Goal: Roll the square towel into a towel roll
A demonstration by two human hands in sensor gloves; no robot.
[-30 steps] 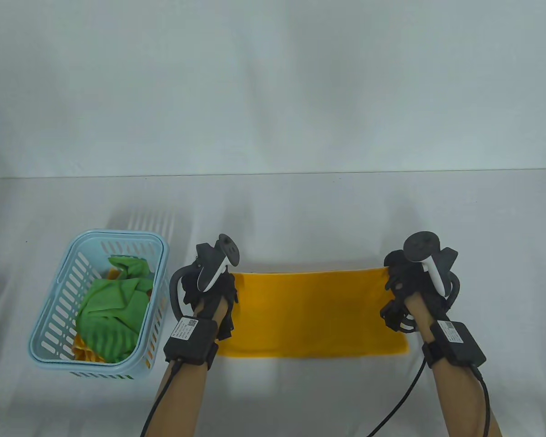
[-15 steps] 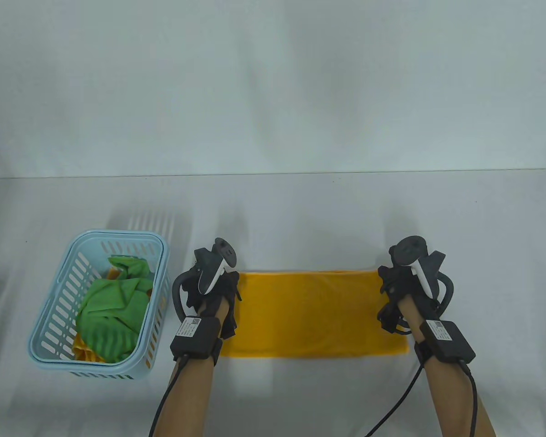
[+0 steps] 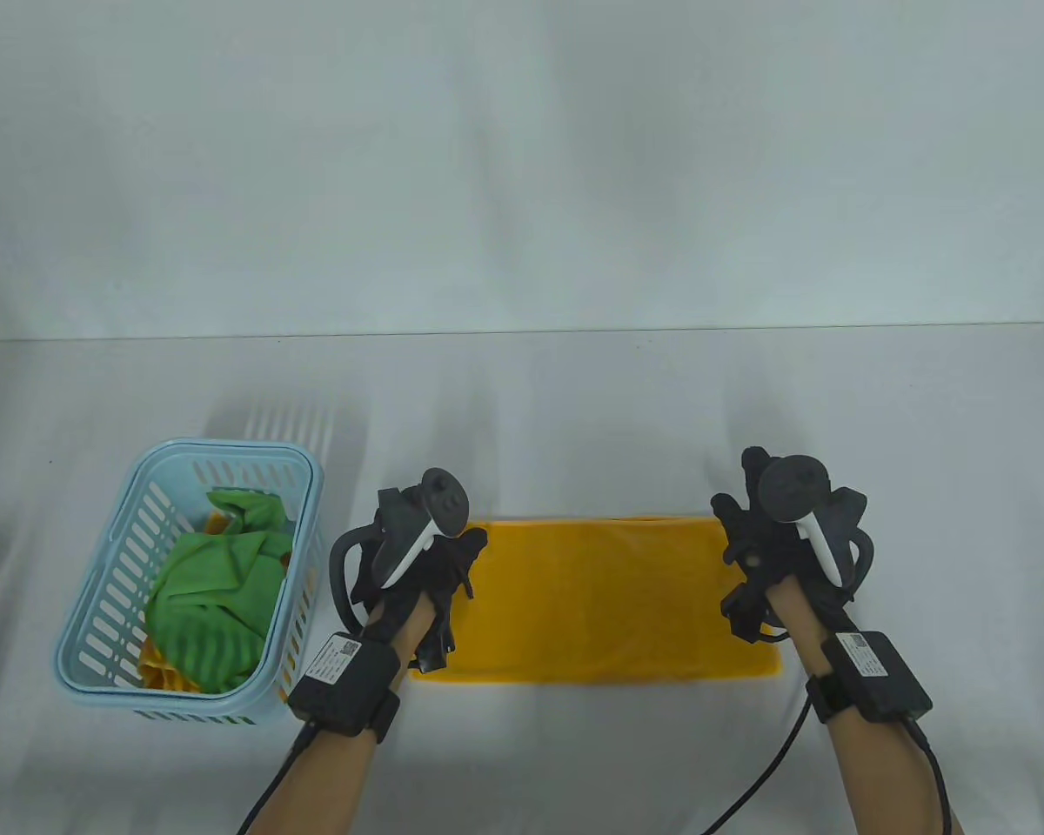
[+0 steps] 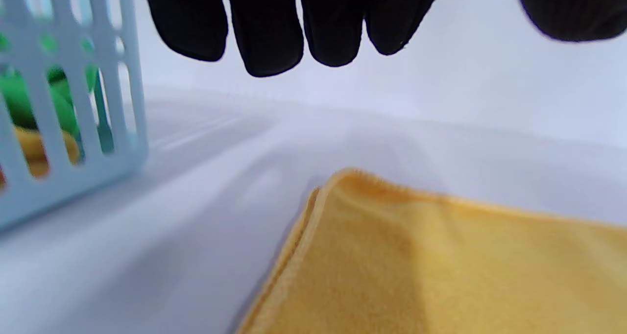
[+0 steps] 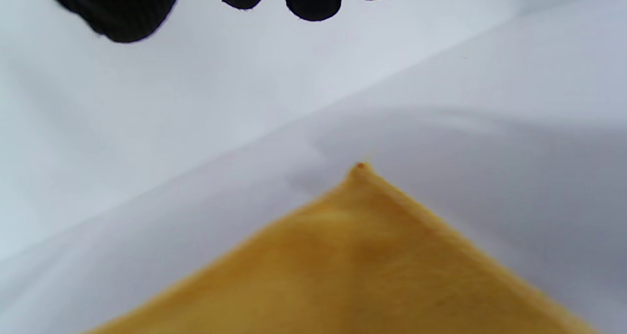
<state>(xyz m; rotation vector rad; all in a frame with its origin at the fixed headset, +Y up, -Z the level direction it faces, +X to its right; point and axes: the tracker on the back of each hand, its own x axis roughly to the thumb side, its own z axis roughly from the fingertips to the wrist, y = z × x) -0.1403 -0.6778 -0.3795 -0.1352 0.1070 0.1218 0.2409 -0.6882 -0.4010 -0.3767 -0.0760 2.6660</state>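
Both my gloved hands hover with loose, empty grips above the far corners of the folded yellow-orange cloth towel (image 3: 596, 600): left hand (image 3: 426, 574) at its ten o'clock, right hand (image 3: 770, 557) at its two o'clock. The towel lies flat on the white surface (image 3: 574, 400), with a pale blue slotted plastic basket (image 3: 104, 609) of green cloths (image 3: 213, 600) at its nine o'clock.

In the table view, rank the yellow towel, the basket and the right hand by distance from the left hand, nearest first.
From the left hand:
1. Yellow towel: right beside it, its left end under the hand.
2. Basket: just to the left, apart from the hand.
3. Right hand: farthest, at the towel's other end.
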